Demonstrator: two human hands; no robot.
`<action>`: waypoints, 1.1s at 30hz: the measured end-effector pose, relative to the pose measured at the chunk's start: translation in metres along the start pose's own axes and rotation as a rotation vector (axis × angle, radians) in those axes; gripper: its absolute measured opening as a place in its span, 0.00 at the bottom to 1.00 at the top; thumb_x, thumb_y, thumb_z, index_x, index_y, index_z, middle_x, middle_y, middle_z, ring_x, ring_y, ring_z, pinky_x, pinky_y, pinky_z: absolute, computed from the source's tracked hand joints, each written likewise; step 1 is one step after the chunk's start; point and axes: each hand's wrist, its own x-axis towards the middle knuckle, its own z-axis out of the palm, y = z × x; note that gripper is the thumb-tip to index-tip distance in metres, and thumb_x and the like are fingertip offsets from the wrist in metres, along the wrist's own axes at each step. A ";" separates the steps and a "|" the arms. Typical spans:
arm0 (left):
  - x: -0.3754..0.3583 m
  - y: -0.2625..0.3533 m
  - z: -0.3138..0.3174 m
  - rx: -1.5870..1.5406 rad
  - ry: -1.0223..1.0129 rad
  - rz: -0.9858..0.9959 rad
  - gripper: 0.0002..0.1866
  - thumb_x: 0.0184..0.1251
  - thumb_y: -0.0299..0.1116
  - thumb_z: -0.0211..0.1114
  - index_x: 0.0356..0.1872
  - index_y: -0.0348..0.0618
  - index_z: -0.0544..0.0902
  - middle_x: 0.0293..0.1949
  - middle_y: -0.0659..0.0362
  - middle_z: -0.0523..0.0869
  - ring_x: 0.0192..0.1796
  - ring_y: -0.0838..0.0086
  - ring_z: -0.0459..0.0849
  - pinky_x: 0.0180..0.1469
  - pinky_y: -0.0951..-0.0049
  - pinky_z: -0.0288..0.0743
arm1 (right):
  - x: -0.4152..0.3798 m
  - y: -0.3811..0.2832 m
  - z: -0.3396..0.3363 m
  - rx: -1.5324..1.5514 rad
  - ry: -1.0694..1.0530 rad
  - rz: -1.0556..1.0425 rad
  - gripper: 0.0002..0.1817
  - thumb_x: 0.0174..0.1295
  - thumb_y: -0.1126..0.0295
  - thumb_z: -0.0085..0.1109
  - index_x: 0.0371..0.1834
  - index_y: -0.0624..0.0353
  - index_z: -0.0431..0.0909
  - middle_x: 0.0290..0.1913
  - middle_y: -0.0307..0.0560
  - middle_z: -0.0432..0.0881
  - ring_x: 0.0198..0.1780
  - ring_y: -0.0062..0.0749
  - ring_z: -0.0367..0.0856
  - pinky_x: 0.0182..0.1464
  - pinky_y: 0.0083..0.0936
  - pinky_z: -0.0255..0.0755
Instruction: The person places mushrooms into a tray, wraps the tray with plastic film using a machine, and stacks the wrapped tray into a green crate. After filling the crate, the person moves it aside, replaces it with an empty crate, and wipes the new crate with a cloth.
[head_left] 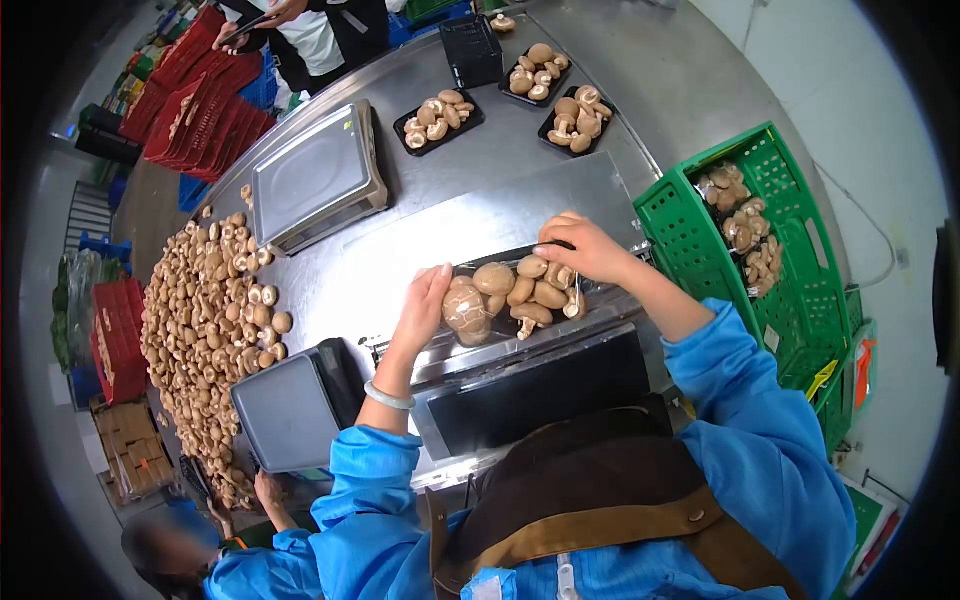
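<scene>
A black tray [500, 262] filled with brown mushrooms [520, 290] rests on the wrapping machine in front of me. My left hand [425, 305] presses against the tray's left end, touching a large mushroom [467, 310]. At the tray's far right corner my right hand [585, 245] grips the rim. Both arms wear blue sleeves.
A big pile of loose mushrooms [205, 320] covers the steel table [480, 150] at left. Two scales [315, 180] [290, 410] stand on it. Three filled black trays [438, 118] lie farther back. A green crate [745, 230] with wrapped packs stands at right. Other people work nearby.
</scene>
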 end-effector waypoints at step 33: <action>-0.205 -0.005 0.056 0.137 0.294 0.087 0.07 0.69 0.24 0.58 0.42 0.44 0.69 0.26 0.61 0.74 0.20 0.75 0.72 0.21 0.74 0.65 | -0.316 -0.053 0.046 0.534 0.876 0.598 0.06 0.67 0.75 0.53 0.43 0.55 0.67 0.17 0.30 0.64 0.17 0.11 0.57 0.18 0.18 0.49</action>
